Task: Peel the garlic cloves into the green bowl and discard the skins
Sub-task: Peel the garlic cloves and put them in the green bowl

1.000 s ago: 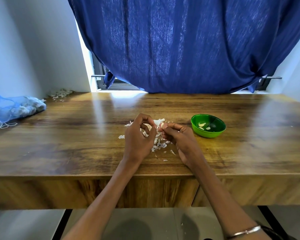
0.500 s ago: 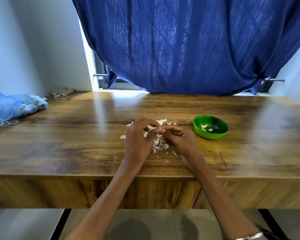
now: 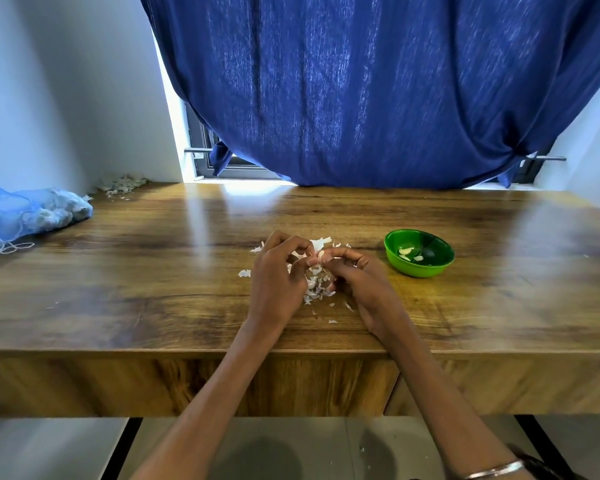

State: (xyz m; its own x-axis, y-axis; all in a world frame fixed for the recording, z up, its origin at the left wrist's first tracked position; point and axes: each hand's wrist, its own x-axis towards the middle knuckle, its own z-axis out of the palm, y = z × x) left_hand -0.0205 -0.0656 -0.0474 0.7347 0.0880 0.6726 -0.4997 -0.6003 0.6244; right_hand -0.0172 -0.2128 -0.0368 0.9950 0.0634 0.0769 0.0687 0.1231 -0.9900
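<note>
Pinching a garlic clove (image 3: 320, 255) between them, both hands meet above the middle of the table (image 3: 153, 271): the left hand (image 3: 277, 278) curls its fingertips onto the clove from one side, and the right hand (image 3: 359, 284) grips it from the other with thumb and forefinger. Under and around the hands lies a loose scatter of white skins (image 3: 314, 289), touching the wood. To the right, near the right hand but apart from it, stands the green bowl (image 3: 419, 270), with a few peeled cloves (image 3: 407, 252) inside. At the far left edge lies a blue mesh bag (image 3: 35, 213), and more skins (image 3: 120, 184) sit in the corner behind it. A blue curtain (image 3: 361, 91) hangs behind the table.
</note>
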